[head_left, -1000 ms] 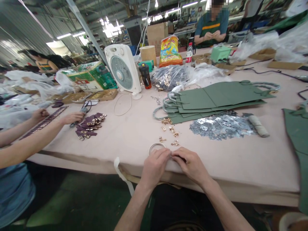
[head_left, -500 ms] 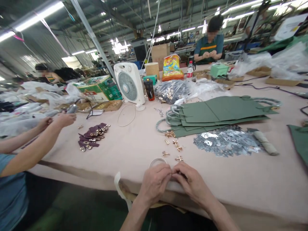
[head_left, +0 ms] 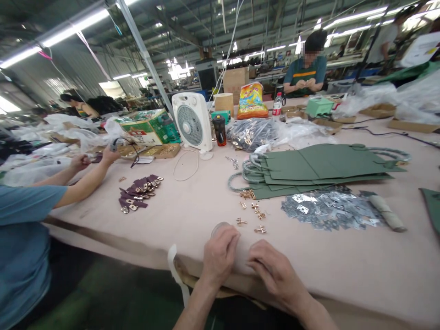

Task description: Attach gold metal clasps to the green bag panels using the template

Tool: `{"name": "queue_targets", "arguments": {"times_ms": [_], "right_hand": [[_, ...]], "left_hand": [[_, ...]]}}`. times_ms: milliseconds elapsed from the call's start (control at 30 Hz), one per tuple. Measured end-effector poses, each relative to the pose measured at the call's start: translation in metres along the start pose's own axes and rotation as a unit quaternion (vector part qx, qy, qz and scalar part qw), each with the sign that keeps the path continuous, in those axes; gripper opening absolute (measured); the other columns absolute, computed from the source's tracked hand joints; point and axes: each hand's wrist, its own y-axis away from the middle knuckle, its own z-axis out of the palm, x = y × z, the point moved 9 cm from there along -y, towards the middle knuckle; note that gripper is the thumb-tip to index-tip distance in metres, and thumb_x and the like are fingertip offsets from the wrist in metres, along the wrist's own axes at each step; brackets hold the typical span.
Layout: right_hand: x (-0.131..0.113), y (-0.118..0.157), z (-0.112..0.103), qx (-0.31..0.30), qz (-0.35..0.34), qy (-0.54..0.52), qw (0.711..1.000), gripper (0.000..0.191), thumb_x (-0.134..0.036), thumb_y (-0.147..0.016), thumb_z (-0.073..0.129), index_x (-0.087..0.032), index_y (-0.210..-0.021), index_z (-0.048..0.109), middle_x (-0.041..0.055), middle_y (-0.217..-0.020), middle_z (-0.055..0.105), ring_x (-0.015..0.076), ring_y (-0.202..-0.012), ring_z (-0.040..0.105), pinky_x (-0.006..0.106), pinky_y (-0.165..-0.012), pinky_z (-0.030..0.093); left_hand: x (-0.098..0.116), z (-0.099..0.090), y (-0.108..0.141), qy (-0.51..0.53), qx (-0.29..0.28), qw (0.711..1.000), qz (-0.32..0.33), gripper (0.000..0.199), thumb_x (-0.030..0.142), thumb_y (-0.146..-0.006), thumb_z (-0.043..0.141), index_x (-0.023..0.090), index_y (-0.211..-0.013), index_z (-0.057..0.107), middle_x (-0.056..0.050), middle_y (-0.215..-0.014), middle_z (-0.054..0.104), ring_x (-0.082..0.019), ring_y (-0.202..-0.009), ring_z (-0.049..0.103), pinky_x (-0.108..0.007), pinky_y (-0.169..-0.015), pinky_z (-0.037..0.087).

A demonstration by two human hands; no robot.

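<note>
My left hand (head_left: 220, 253) is over the table's front edge, its fingers pinched together. A pale ring, looking like a narrow roll of tape (head_left: 216, 228), shows just behind its knuckles and seems gripped in it; most of it is hidden. To the right, a small gap away, my right hand (head_left: 275, 268) has thumb and fingers pressed together; what they hold, if anything, is too small to tell. Beyond both hands lie small gold-coloured metal fittings (head_left: 260, 229). Further back is a stack of green bag panels (head_left: 309, 162) with rope-like handles.
A heap of small clear-and-grey plates (head_left: 330, 211) and a rolled cloth (head_left: 388, 213) lie right. Maroon tabs with metal buckles (head_left: 139, 195) are left. A fan (head_left: 192, 121), a dark bottle (head_left: 219, 130) and a bagged heap (head_left: 252, 133) stand behind. A co-worker's arm (head_left: 85, 176) reaches in left.
My hands, which were touching at the fingertips, have moved apart. The ring has gone slightly left with my left hand. The view has shifted a little, and the co-worker's arms at left have moved back.
</note>
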Motion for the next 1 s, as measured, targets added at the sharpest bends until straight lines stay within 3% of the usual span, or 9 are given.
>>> {"name": "queue_targets", "arguments": {"times_ms": [100, 200, 333, 400, 533, 667, 800, 933, 1000], "right_hand": [[0.023, 0.009, -0.051, 0.084, 0.084, 0.025, 0.993, 0.009, -0.027, -0.103, 0.058, -0.025, -0.098, 0.065, 0.0057, -0.095, 0.066, 0.0209, -0.091, 0.062, 0.032, -0.082, 0.051], [0.058, 0.031, -0.101, 0.142, 0.198, 0.037, 0.969, 0.017, -0.041, -0.099, 0.066, -0.025, -0.098, 0.07, 0.0058, -0.098, 0.069, 0.0215, -0.09, 0.064, 0.031, -0.082, 0.051], [0.098, 0.066, -0.137, 0.228, 0.305, -0.022, 0.924, 0.033, -0.054, -0.088, 0.075, -0.024, -0.1, 0.073, 0.0039, -0.091, 0.069, 0.0193, -0.081, 0.063, 0.028, -0.075, 0.053], [0.112, 0.079, -0.143, 0.281, 0.324, -0.086, 0.899, 0.036, -0.054, -0.083, 0.081, -0.024, -0.101, 0.074, 0.0026, -0.086, 0.068, 0.0179, -0.079, 0.061, 0.026, -0.074, 0.054], [0.126, 0.088, -0.143, 0.359, 0.309, -0.222, 0.852, 0.037, -0.05, -0.075, 0.09, -0.025, -0.097, 0.075, 0.0011, -0.083, 0.066, 0.0153, -0.078, 0.059, 0.023, -0.072, 0.055], [0.126, 0.087, -0.142, 0.36, 0.295, -0.26, 0.846, 0.034, -0.046, -0.075, 0.091, -0.026, -0.097, 0.076, 0.0015, -0.085, 0.065, 0.015, -0.077, 0.058, 0.023, -0.07, 0.055], [0.123, 0.089, -0.144, 0.355, 0.284, -0.254, 0.854, 0.029, -0.046, -0.079, 0.087, -0.026, -0.098, 0.076, 0.0024, -0.086, 0.064, 0.0164, -0.078, 0.057, 0.025, -0.07, 0.054], [0.12, 0.088, -0.142, 0.343, 0.279, -0.246, 0.863, 0.03, -0.047, -0.081, 0.085, -0.025, -0.097, 0.074, 0.0022, -0.082, 0.063, 0.0176, -0.076, 0.057, 0.029, -0.068, 0.052], [0.118, 0.084, -0.14, 0.329, 0.275, -0.245, 0.87, 0.031, -0.048, -0.082, 0.085, -0.024, -0.099, 0.074, 0.0022, -0.081, 0.063, 0.0177, -0.076, 0.057, 0.029, -0.07, 0.051]], "left_hand": [[-0.019, -0.007, -0.005, -0.095, -0.001, 0.995, 0.023, 0.021, 0.018, -0.104, 0.052, 0.023, -0.11, 0.071, -0.007, -0.11, 0.071, -0.023, -0.108, 0.064, -0.038, -0.094, 0.054], [-0.032, -0.005, -0.008, -0.158, -0.049, 0.985, 0.057, 0.026, 0.016, -0.103, 0.052, 0.024, -0.118, 0.072, -0.007, -0.107, 0.073, -0.023, -0.103, 0.065, -0.039, -0.091, 0.056], [-0.038, -0.001, -0.012, -0.217, -0.098, 0.97, 0.05, 0.048, 0.017, -0.104, 0.05, 0.026, -0.151, 0.051, -0.006, -0.099, 0.071, -0.023, -0.093, 0.066, -0.038, -0.085, 0.058], [-0.036, -0.002, -0.014, -0.226, -0.092, 0.969, 0.041, 0.057, 0.016, -0.103, 0.05, 0.027, -0.158, 0.04, -0.008, -0.11, 0.071, -0.024, -0.101, 0.067, -0.039, -0.088, 0.059], [-0.023, -0.005, -0.019, -0.237, -0.018, 0.97, 0.043, 0.05, 0.019, -0.1, 0.058, 0.028, -0.149, 0.05, -0.012, -0.146, 0.057, -0.027, -0.123, 0.061, -0.048, -0.104, 0.055], [-0.008, 0.017, -0.028, -0.189, -0.002, 0.981, 0.03, 0.046, 0.024, -0.099, 0.062, 0.023, -0.145, 0.053, -0.013, -0.139, 0.061, -0.027, -0.127, 0.059, -0.048, -0.108, 0.053], [-0.001, 0.042, -0.032, -0.155, -0.05, 0.987, -0.001, 0.019, 0.018, -0.1, 0.057, 0.021, -0.114, 0.071, -0.01, -0.114, 0.07, -0.025, -0.104, 0.065, -0.046, -0.095, 0.057], [0.009, 0.045, -0.028, 0.015, 0.006, 0.999, -0.041, 0.022, 0.023, -0.104, 0.054, 0.021, -0.115, 0.073, -0.011, -0.118, 0.07, -0.023, -0.111, 0.066, -0.04, -0.097, 0.056], [0.016, 0.06, -0.027, 0.122, 0.022, 0.989, -0.076, 0.022, 0.03, -0.102, 0.059, 0.021, -0.115, 0.074, -0.01, -0.121, 0.072, -0.023, -0.113, 0.068, -0.037, -0.097, 0.057]]}}
